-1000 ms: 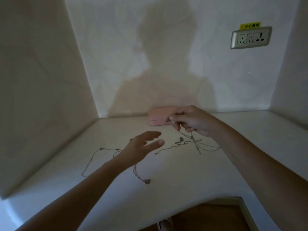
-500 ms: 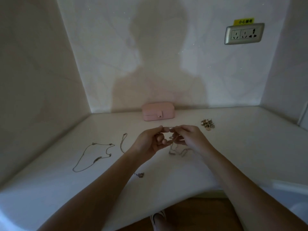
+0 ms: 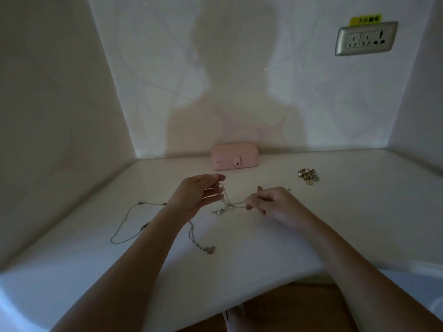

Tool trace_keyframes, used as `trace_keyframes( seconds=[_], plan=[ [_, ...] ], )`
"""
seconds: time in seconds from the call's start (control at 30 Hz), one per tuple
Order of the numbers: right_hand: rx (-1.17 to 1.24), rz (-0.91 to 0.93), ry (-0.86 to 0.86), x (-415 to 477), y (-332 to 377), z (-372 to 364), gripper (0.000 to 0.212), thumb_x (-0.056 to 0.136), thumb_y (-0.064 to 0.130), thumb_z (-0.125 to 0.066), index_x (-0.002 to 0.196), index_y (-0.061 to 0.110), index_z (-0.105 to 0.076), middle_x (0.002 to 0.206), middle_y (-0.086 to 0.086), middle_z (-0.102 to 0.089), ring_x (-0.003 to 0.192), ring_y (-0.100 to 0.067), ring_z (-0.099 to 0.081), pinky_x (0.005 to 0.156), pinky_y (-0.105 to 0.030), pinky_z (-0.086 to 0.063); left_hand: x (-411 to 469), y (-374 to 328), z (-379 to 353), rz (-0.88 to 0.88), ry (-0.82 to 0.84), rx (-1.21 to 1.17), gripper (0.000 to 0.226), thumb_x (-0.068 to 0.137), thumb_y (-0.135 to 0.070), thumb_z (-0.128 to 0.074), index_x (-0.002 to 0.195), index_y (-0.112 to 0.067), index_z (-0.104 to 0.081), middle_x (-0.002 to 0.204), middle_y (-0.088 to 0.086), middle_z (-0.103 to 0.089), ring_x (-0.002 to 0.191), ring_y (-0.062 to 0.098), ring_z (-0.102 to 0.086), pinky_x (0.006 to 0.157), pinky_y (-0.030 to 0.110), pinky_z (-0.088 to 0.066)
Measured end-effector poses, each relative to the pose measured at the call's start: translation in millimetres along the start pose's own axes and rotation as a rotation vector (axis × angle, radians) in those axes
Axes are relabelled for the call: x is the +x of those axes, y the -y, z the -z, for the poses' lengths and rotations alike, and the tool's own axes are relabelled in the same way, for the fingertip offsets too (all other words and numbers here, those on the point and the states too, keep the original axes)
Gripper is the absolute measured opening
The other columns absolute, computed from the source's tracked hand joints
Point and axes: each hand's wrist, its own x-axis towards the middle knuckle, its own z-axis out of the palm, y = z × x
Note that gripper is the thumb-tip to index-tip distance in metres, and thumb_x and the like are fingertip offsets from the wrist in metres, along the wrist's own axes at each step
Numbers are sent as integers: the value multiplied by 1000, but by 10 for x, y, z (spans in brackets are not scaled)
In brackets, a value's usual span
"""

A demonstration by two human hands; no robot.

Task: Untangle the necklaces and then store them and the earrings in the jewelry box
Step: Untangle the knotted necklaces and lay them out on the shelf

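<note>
A tangled necklace chain (image 3: pixel 227 205) hangs between my two hands just above the white counter (image 3: pixel 335 224). My left hand (image 3: pixel 200 196) pinches one strand at its fingertips. My right hand (image 3: pixel 273 202) pinches the other end, fingers curled. A second necklace (image 3: pixel 124 226) lies in a loop at the left. A third chain with a pendant (image 3: pixel 209 249) lies under my left forearm. The shut pink jewelry box (image 3: pixel 235 156) stands against the back wall. A small heap of earrings (image 3: pixel 308 175) lies to the right of it.
Walls close the counter in at the left, back and right. A wall socket (image 3: pixel 365 39) sits high at the right. The counter's front edge curves inward near me, with wooden floor (image 3: pixel 299 305) below.
My hands have moved apart, stretching the chain between them. A second ago my right hand was by the pink box and my left hand hovered open over the counter.
</note>
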Motion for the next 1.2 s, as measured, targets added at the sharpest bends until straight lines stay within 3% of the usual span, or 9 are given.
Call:
trace_keyframes(
  seconds=[0.1,0.23,0.33,0.4,0.47,0.57,0.8,1.0,1.2],
  plan=[
    [-4,24,-119,-2,-70,70,17,92,21,-62,79,17,-72,45,20,-54,44,5,-46,48,-13,-35,15,11,82,-32,-53,114,20,98,-13,-51,95,-4,-69,72,4,-64,70,14,-67,74,28,-59],
    [17,57,-304,2,-113,111,19,94,23,-59,80,21,-71,54,9,-58,47,-4,-45,36,-21,-38,33,6,88,-98,-126,93,18,95,-12,-55,97,0,-69,74,7,-65,66,13,-67,69,25,-59],
    [26,133,-479,-7,-98,91,16,95,16,-55,87,21,-68,55,26,-57,49,-2,-47,37,-17,-35,56,-30,68,-83,-153,-205,17,96,-10,-54,90,-1,-67,66,5,-61,59,10,-63,67,23,-59],
    [47,179,-551,-13,-102,87,16,96,13,-53,91,20,-67,46,21,-49,44,-5,-40,39,-17,-29,76,-63,65,-72,-137,-437,20,98,-12,-50,89,-2,-64,56,2,-53,52,9,-57,64,22,-58],
    [66,229,-604,-19,-106,84,17,96,11,-53,92,22,-66,44,12,-39,43,-6,-34,43,-18,-25,80,-79,66,-52,-124,-521,21,99,-15,-47,92,-4,-63,52,-1,-41,45,7,-45,52,17,-51],
    [75,297,-673,-25,-79,72,17,96,9,-53,92,21,-65,51,10,-32,48,-7,-33,47,-17,-24,75,-50,52,5,-117,-349,24,100,-22,-46,94,-8,-64,59,-3,-37,45,5,-34,38,13,-32],
    [104,271,-601,-28,-98,72,19,95,6,-53,90,18,-66,45,15,-40,46,-6,-33,46,-16,-22,26,-58,57,110,64,-528,29,92,-10,-46,83,-3,-73,66,1,-50,58,12,-51,58,22,-50],
    [87,77,-659,-14,-159,108,24,93,8,-52,82,25,-66,48,11,-43,40,-8,-37,41,-20,-30,-4,-47,4,-23,97,-156,17,94,-11,-52,97,-4,-67,67,-2,-59,59,7,-58,67,22,-57],
    [87,-6,-717,-38,-126,165,21,93,4,-49,89,13,-68,58,0,-43,36,-5,-39,32,-14,-28,-10,-26,14,-83,-65,184,14,82,-14,-70,85,-1,-70,63,0,-64,54,7,-58,60,17,-54]
  ],
)
